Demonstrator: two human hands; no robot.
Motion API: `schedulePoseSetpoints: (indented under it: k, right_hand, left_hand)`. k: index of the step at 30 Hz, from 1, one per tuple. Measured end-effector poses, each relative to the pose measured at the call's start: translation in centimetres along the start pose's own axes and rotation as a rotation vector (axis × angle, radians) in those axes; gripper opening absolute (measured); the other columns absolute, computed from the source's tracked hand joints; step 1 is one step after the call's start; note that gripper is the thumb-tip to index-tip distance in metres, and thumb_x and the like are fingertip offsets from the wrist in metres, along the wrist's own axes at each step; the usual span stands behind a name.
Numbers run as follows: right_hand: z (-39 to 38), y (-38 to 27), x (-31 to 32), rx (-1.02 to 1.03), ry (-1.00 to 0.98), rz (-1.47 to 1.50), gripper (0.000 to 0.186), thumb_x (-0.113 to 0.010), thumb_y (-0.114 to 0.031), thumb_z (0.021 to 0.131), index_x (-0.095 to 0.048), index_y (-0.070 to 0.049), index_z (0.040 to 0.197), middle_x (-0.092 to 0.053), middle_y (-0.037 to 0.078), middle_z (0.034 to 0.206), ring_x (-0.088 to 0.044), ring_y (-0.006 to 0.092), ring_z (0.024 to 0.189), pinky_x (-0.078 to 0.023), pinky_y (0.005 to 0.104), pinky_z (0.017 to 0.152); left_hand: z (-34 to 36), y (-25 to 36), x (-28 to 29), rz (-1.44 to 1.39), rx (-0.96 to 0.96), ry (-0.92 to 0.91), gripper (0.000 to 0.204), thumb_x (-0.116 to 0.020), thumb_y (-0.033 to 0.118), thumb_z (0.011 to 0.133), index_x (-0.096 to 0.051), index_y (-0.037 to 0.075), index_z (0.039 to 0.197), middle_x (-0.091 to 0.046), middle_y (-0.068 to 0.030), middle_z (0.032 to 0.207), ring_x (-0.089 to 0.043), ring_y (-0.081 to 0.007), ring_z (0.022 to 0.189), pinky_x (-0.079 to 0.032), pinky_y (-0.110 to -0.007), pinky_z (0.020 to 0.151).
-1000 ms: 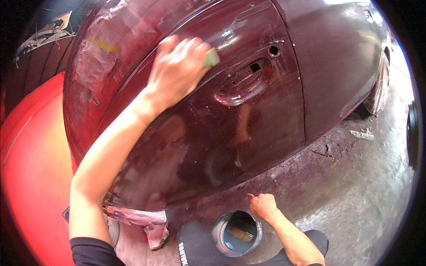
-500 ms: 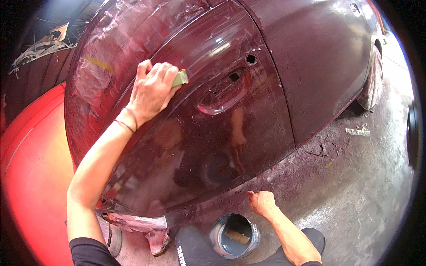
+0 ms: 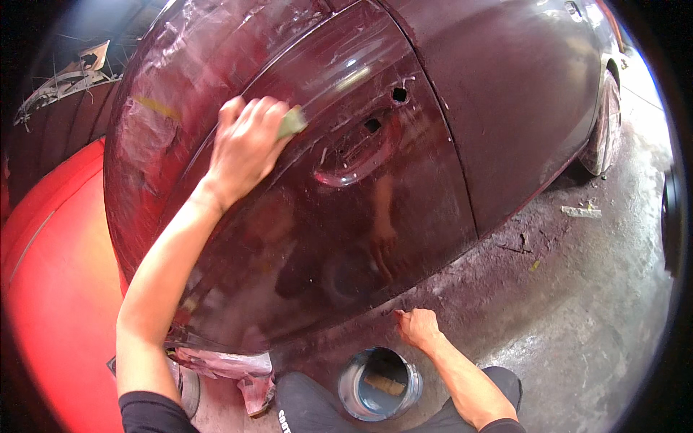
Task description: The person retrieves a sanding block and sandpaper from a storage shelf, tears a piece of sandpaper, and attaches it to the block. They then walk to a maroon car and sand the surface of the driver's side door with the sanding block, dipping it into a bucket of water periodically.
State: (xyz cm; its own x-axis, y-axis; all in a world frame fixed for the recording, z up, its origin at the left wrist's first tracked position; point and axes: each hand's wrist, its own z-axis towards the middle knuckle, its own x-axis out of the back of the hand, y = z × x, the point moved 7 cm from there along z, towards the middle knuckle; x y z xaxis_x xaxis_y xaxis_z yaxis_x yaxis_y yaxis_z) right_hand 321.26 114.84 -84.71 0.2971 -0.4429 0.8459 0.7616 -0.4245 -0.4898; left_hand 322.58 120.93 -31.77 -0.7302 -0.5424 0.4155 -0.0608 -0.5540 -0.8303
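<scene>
My left hand point(image 3: 245, 148) is wrapped round a pale green sanding block point(image 3: 291, 123), pressed against the dark maroon car door point(image 3: 310, 238). The block's end sticks out past my fingers; motion blurs it a little. To its right is the door's handle recess point(image 3: 354, 162), with no handle fitted and square holes. My right hand point(image 3: 419, 327) hangs low in front of the door's bottom edge, its fingers curled in. Whatever those fingers may hold cannot be made out. Below it, between my legs, stands a bucket point(image 3: 349, 393) of water with a brown piece in it.
Wrinkled plastic film point(image 3: 162, 144) covers the car's front left part. A red panel point(image 3: 65, 289) stands at the left. Pink-stained wrapping point(image 3: 256, 393) hangs beneath the door. Scraps of tape point(image 3: 581, 212) lie on the wet concrete floor point(image 3: 577, 310) near the rear wheel point(image 3: 603, 130).
My left hand and the sanding block have shifted slightly against the door, now blurred. My right hand has moved a little to the left. The whole view has shifted slightly.
</scene>
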Motion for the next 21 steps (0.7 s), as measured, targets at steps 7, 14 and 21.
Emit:
schedulePoseSetpoints:
  k: [7,14,21]
  right_hand:
    - [1.6,0.4,-5.2,-0.073,-0.065,0.018,0.025,-0.060,-0.029,0.100,-0.077,-0.014,0.110,-0.075,0.016,0.075,-0.076,0.0377,0.070,-0.060,0.0531,0.063]
    - [3.4,-7.5,-4.0,0.100,0.081,0.157,0.044,-0.051,-0.031,0.107,-0.079,-0.008,0.082,-0.074,0.023,0.077,-0.076,0.0423,0.074,-0.060,0.0551,0.068]
    - [3.4,-6.0,-3.8,0.115,0.065,0.113,0.023,-0.064,-0.029,0.095,-0.075,-0.014,0.109,-0.074,0.017,0.076,-0.076,0.0381,0.073,-0.059,0.0535,0.062]
  left_hand:
    - [9.1,2.8,-1.2,0.010,-0.100,0.081,0.042,-0.081,0.021,0.090,-0.060,0.007,0.124,-0.067,-0.0122,0.117,-0.068,-0.0302,0.112,-0.043,-0.049,0.103]
    - [11.6,2.2,-2.1,0.039,-0.098,0.128,0.035,-0.076,0.025,0.094,-0.060,0.007,0.121,-0.068,-0.0121,0.117,-0.068,-0.0315,0.114,-0.044,-0.049,0.100]
    - [-3.4,-1.0,1.9,0.028,0.015,-0.097,0.049,-0.084,0.017,0.085,-0.059,0.007,0.126,-0.068,-0.0124,0.120,-0.066,-0.0316,0.115,-0.040,-0.050,0.107]
